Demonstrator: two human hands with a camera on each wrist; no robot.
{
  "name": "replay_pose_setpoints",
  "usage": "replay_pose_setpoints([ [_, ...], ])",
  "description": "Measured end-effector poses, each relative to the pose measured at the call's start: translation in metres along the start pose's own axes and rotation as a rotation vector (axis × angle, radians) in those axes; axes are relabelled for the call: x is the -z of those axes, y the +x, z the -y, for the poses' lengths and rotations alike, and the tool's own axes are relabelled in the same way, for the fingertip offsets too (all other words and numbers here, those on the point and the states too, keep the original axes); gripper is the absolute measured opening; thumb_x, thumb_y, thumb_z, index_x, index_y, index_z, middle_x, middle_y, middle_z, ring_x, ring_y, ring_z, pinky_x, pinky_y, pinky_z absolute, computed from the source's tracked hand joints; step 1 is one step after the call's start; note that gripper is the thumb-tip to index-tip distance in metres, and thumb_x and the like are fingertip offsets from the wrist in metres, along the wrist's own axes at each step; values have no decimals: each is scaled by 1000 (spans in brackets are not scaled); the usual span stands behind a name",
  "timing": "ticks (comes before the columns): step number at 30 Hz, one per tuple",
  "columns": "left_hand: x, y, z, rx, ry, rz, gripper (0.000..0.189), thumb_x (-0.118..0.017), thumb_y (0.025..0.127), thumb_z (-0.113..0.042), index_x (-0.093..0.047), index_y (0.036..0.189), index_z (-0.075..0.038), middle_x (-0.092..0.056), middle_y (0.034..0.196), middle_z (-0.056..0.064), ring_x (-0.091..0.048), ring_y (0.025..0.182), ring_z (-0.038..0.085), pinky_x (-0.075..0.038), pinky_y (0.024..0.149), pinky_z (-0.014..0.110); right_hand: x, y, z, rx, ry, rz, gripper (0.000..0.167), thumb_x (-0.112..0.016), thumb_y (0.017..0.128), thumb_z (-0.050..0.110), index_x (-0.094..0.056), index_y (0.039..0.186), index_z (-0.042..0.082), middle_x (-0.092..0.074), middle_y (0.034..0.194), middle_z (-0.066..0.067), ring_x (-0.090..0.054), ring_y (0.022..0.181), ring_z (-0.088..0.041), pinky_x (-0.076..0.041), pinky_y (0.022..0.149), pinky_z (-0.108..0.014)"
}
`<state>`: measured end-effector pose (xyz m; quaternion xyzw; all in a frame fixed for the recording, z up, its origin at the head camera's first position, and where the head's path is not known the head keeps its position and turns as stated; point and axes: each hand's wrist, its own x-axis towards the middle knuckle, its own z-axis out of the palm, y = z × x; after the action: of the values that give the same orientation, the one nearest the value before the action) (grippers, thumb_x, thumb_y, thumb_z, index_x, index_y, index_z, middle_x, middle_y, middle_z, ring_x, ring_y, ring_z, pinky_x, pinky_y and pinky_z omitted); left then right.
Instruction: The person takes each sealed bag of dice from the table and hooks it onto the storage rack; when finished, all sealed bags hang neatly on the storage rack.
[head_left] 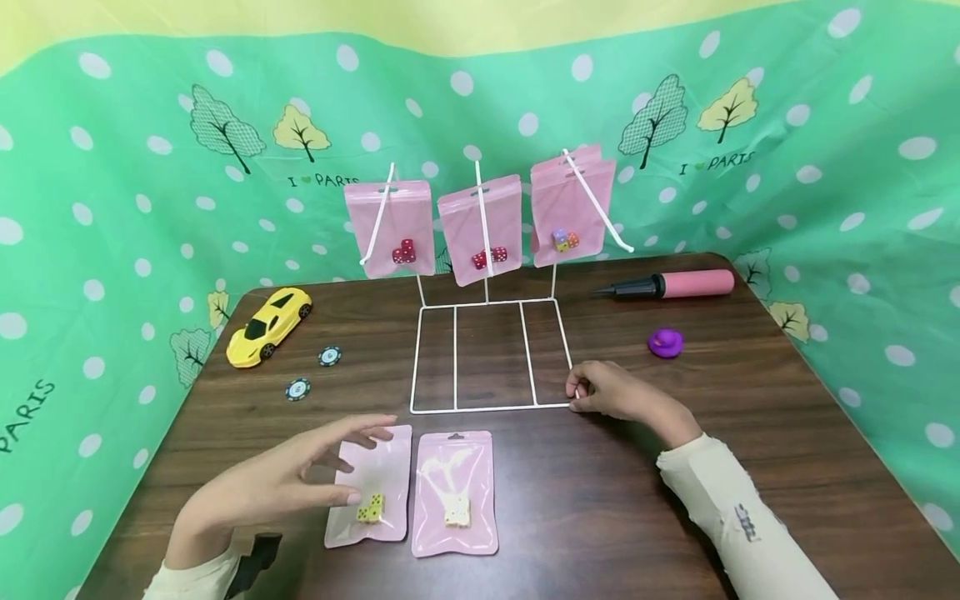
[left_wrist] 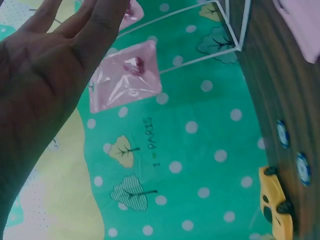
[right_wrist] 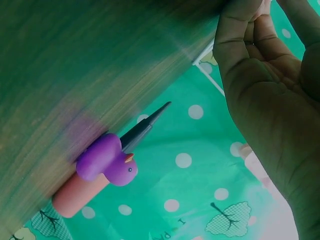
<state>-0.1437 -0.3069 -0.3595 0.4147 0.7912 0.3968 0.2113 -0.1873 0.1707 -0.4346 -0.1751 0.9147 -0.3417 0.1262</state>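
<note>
A white wire rack point(head_left: 487, 409) stands on the table, its base toward me. My right hand point(head_left: 611, 392) pinches the front right corner of that base between thumb and fingers. In the right wrist view the fingertips are partly cut off. My left hand point(head_left: 296, 471) hovers, thumb and fingers apart, over a pink pouch point(head_left: 386, 467) with yellow dice inside; it holds nothing. Beside that pouch lies another pink pouch point(head_left: 453, 467) with white dice. From the rack's prongs hang a left pouch point(head_left: 371, 221) and a middle pouch point(head_left: 459, 221), both with red dice, plus right-hand pouches point(head_left: 585, 187) with coloured dice.
A yellow toy car point(head_left: 270, 327) and two poker chips, one nearer point(head_left: 297, 389) and one farther point(head_left: 330, 356), are on the left. On the right lie a pink and black hand pump point(head_left: 697, 283) and a purple rubber duck point(head_left: 665, 342). Green dotted cloth point(head_left: 480, 108) hangs behind.
</note>
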Motion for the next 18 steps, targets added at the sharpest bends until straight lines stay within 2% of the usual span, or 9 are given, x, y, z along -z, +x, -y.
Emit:
replay_pose_setpoints([
  [3,-8,-7,4,50,-31,30,73,-73,106,-23,-35,169,-22,-62,144,6,-61,132,23,-57,101,39,0,1,-1,-8,1,2,17,-82,91,1,-65,91,4,-54,79,2,-52,75,-12,-45,71,-29],
  [6,-13,-11,10,90,-48,43,70,-72,107,-25,-37,168,-20,-68,131,7,-67,122,21,-58,97,37,0,2,-2,-11,4,2,17,-82,91,2,-65,91,4,-54,78,3,-52,75,-12,-45,71,-28],
  [9,-18,-14,14,150,-54,24,62,-70,108,-24,-44,163,-16,-73,113,-1,-72,104,17,-59,87,32,-1,4,-3,-5,3,7,18,-82,92,3,-65,90,5,-54,78,3,-52,75,-12,-45,70,-29],
  [11,-21,-17,16,204,-12,-14,55,-69,109,-25,-49,158,-13,-73,100,-6,-70,91,12,-56,79,29,-2,4,-4,-4,5,11,17,-82,92,3,-65,91,5,-54,78,3,-52,75,-12,-45,70,-29],
  [13,-25,-19,18,271,72,-73,50,-70,108,-29,-54,153,-12,-70,93,-8,-66,84,10,-53,74,31,-2,4,-3,-4,4,14,18,-82,93,3,-65,91,5,-54,78,3,-52,75,-12,-45,70,-29],
  [15,-32,-19,19,368,185,-152,50,-72,106,-37,-58,148,-14,-69,101,-3,-65,87,12,-55,77,37,-2,5,-3,-6,1,13,18,-82,93,3,-64,91,5,-54,78,3,-52,75,-12,-45,70,-29],
  [18,-44,-14,22,521,329,-264,59,-79,98,-48,-62,145,-15,-63,117,12,-68,98,25,-57,83,53,-2,5,-4,-3,-7,13,18,-82,92,3,-64,91,5,-54,78,3,-52,75,-12,-45,70,-29],
])
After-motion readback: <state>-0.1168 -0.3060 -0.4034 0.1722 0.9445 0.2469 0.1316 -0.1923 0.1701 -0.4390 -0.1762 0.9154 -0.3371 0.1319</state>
